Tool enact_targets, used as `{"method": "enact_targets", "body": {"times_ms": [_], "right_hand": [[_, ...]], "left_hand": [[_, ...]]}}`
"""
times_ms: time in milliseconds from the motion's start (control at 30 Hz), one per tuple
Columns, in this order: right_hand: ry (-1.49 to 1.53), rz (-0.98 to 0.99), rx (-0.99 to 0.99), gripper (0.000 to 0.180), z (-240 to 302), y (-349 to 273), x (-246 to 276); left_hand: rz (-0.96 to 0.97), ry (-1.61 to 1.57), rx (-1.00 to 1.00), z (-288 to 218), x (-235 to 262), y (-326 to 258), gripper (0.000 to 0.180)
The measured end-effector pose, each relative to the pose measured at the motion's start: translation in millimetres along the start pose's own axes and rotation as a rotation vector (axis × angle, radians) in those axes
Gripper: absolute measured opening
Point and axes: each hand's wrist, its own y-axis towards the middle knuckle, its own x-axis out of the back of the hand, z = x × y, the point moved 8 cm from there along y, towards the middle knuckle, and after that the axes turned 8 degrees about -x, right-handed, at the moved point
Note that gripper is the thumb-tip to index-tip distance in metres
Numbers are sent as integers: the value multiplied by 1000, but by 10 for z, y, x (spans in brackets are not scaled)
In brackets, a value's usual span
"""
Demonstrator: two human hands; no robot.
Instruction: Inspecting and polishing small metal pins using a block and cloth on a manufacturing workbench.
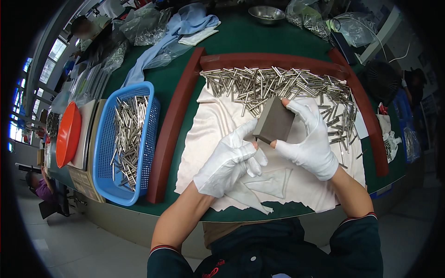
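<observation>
My right hand (pixel 308 141), in a white glove with bare fingertips, grips a grey-brown rectangular block (pixel 275 121), thumb at its lower edge and a finger at its top. The block is tilted above a pale pink cloth (pixel 197 153). At its lower left corner is my left hand (pixel 232 160), gloved the same way, thumb and forefinger pinched together. A small dark tip of a metal pin (pixel 256 139) shows between them; the rest is hidden. Many loose metal pins (pixel 278 83) lie heaped on the cloth beyond my hands. A folded white rag (pixel 271 183) lies below.
A red-brown frame (pixel 174 134) borders the cloth left, far and right. To the left stand a blue plastic basket (pixel 99 162) of metal pins and an orange-red bowl (pixel 68 134). Farther back are a light blue cloth (pixel 157 51), plastic bags (pixel 148 28) and a metal bowl (pixel 266 15).
</observation>
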Motion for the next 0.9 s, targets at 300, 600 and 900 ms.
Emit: {"method": "enact_targets", "body": {"times_ms": [300, 600, 900], "right_hand": [[-49, -17, 53, 77, 79, -37, 13], [-194, -86, 218, 75, 274, -68, 41], [-161, 81, 140, 75, 242, -10, 5]], "left_hand": [[25, -61, -24, -11, -31, 20, 65], [-62, 358, 6, -72, 14, -25, 61], [-43, 462, 43, -93, 5, -35, 61]]}}
